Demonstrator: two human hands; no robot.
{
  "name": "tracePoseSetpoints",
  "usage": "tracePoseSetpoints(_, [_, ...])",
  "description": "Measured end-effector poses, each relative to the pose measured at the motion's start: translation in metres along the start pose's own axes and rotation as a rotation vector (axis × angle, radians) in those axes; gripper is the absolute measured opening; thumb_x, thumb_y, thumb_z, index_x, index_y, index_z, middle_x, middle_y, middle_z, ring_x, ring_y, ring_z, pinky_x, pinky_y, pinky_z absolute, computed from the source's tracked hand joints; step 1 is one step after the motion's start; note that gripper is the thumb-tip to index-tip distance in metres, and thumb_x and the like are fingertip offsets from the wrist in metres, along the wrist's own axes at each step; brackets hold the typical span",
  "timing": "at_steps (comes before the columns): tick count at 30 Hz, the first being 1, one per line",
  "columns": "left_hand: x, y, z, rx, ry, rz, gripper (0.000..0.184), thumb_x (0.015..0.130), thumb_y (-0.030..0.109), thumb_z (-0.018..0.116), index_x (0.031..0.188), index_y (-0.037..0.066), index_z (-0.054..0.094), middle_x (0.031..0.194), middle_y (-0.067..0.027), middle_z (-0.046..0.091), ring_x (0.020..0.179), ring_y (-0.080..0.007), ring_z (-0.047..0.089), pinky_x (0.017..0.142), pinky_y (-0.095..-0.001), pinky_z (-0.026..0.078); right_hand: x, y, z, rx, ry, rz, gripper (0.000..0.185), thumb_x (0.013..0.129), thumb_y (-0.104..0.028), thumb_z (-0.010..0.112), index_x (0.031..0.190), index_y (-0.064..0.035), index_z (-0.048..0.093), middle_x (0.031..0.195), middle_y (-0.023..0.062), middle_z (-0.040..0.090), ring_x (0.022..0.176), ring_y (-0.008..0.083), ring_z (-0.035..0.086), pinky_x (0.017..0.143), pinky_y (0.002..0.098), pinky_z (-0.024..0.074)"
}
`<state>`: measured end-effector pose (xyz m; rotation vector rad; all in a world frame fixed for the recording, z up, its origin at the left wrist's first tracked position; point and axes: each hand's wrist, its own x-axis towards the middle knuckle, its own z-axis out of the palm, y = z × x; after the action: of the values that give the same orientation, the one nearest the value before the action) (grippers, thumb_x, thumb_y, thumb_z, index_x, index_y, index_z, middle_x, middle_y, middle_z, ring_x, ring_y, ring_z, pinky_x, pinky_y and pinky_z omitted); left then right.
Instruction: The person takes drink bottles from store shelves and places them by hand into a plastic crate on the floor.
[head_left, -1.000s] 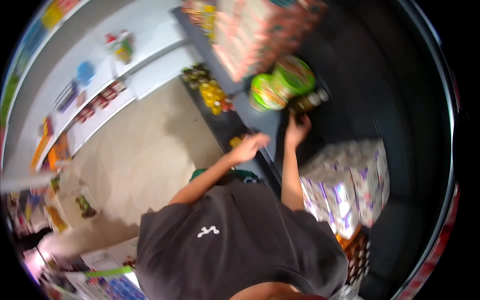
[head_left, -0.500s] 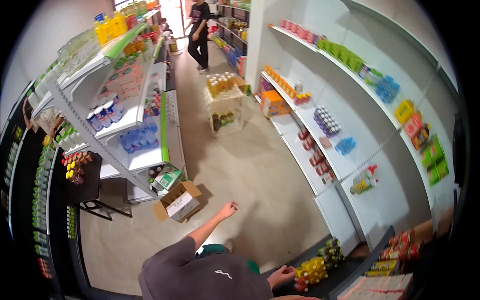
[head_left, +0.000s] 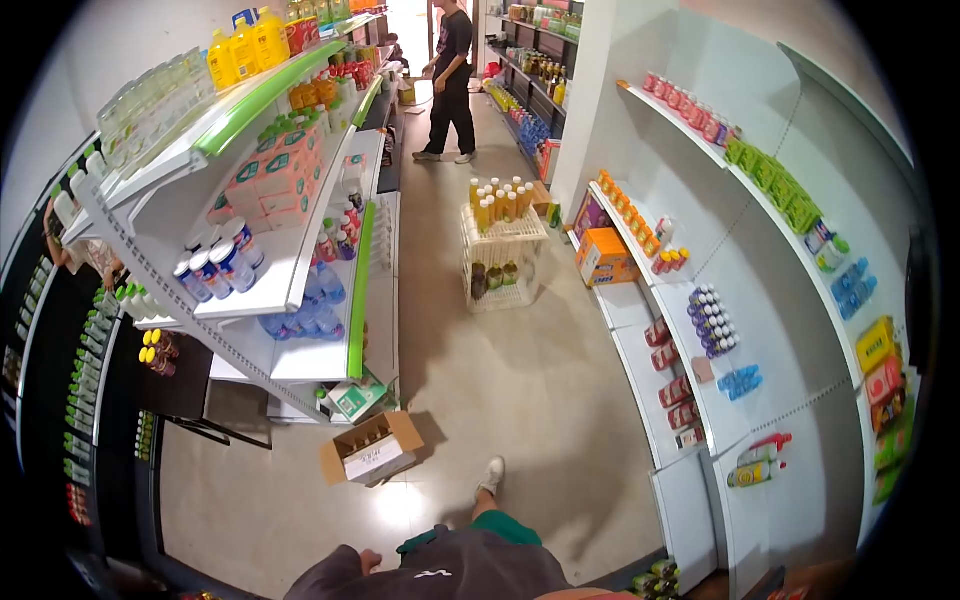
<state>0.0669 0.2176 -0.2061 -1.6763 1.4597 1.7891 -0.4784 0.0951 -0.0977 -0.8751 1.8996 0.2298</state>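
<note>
My left hand point(head_left: 371, 560) hangs low beside my dark shirt point(head_left: 450, 568), small in view, with its fingers curled and too small to tell whether they hold anything. My right hand is out of view. One white shoe point(head_left: 490, 477) and green shorts point(head_left: 508, 527) show below me. On the floor ahead lies an open cardboard box point(head_left: 372, 447) with dividers inside. Farther along stands a white crate stand point(head_left: 503, 253), with yellow-capped-off bottles point(head_left: 498, 204) on top and dark green bottles point(head_left: 495, 276) inside.
A shelf unit point(head_left: 357, 290) with tissue packs point(head_left: 270, 180) and blue-capped bottles point(head_left: 220, 268) stands left. White wall shelves point(head_left: 640, 380) curve along the right. A person in black point(head_left: 452, 85) stands in the far aisle. Another person point(head_left: 95, 255) is at the left edge.
My view has swung from the dark shelf to the aisle. My right hand has left the view, and my left hand has dropped to my side. The person in black has turned sideways.
</note>
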Motion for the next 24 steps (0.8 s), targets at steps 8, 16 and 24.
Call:
tracePoseSetpoints(8, [0.058, 0.092, -0.128, -0.726, 0.626, 0.448, 0.036, 0.084, 0.030, 0.057, 0.104, 0.000, 0.063, 0.099, -0.0140, 0.063, 0.099, -0.0217, 0.058, 0.090, -0.0347, 0.044, 0.209, -0.048, -0.116, -0.146, 0.330, -0.176, 0.021, 0.081, -0.018, 0.052, 0.084, 0.0004, 0.061, 0.072, 0.0148, 0.064, 0.065, 0.0261, 0.063, 0.062, 0.0422, 0.0500])
tracePoseSetpoints(16, [0.194, 0.329, -0.431, -0.446, 0.867, 0.124, 0.042, 0.081, 0.034, 0.056, 0.110, 0.003, 0.058, 0.102, -0.0191, 0.064, 0.096, -0.0351, 0.061, 0.085, -0.0410, 0.048, 0.318, -0.516, -0.233, 0.295, 0.352, -0.706, 0.037, 0.080, -0.022, 0.058, 0.110, 0.0007, 0.059, 0.087, 0.0141, 0.066, 0.074, 0.0240, 0.063, 0.067, 0.0357, 0.0501])
tracePoseSetpoints(24, [0.259, 0.341, -0.539, -0.668, 0.839, 0.057, 0.040, 0.081, 0.031, 0.058, 0.108, 0.001, 0.060, 0.098, -0.0198, 0.065, 0.090, -0.0314, 0.063, 0.082, -0.0377, 0.048, 0.289, -0.728, -0.245, -0.031, 0.207, -0.942, 0.037, 0.077, -0.026, 0.064, 0.101, 0.0021, 0.061, 0.078, 0.0113, 0.066, 0.067, 0.0183, 0.062, 0.062, 0.0316, 0.0501])
